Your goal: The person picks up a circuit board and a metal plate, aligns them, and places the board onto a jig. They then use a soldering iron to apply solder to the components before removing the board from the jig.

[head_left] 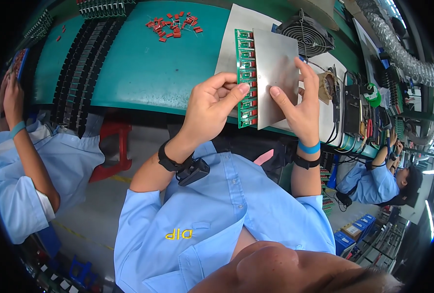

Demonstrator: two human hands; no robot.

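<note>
A long green circuit board panel [247,63] with a row of red components is held up in front of me. My left hand [208,105] grips its left edge near the middle, thumb in front and fingers partly behind. Against the board's right side lies a flat silvery metal plate [277,58], covering part of the panel. My right hand [301,107] holds this plate, its thumb on the front face and other fingers at the right edge. What lies between plate and board is hidden.
Loose red components [177,30] lie on the green mat [144,73]. A black conveyor track [87,63] runs at left. Beyond the plate stands a fan [306,36]; a tape roll [327,85], cables and tools sit right. Co-workers [29,161] are on both sides.
</note>
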